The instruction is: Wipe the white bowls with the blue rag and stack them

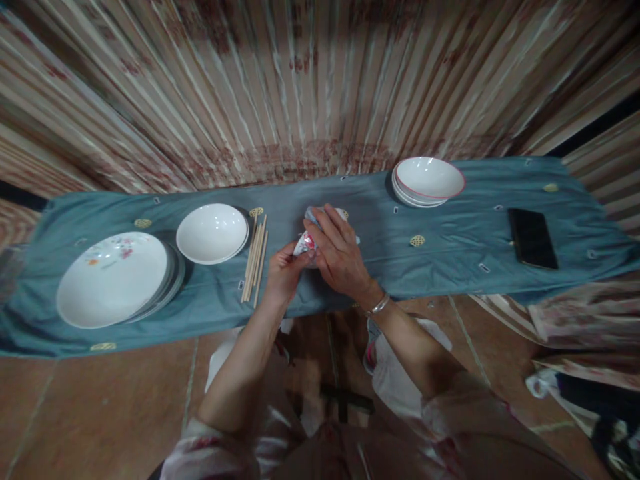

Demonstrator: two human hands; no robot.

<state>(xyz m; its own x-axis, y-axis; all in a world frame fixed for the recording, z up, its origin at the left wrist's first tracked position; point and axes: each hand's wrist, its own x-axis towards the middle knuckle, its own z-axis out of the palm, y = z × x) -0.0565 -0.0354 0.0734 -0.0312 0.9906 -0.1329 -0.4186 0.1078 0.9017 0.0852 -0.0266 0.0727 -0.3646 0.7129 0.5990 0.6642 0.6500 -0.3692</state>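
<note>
One small white, red-patterned, apparently cloth bundle (305,243) is being held, long axis hidden, between the pinching left hand (286,272) and the half-curled right hand (337,248) wrapping it, midway between the teal-covered tabletop's (450,263) long edges.

Spread across the middle, a blue-green fabric cloth (450,267) dotted with yellow oval motifs. Stacked near its left end, round white plates with a floral print (113,283); just beside, stacked plain white bowls (213,233), then slender pale wooden chopsticks (257,261). Toward the right, stacked white bowls with red rims (430,179); farther right, a flat black rectangular device (533,238). Behind, a pleated beige curtain with reddish patterning (310,100); below, brown floor tiles (120,400).
</note>
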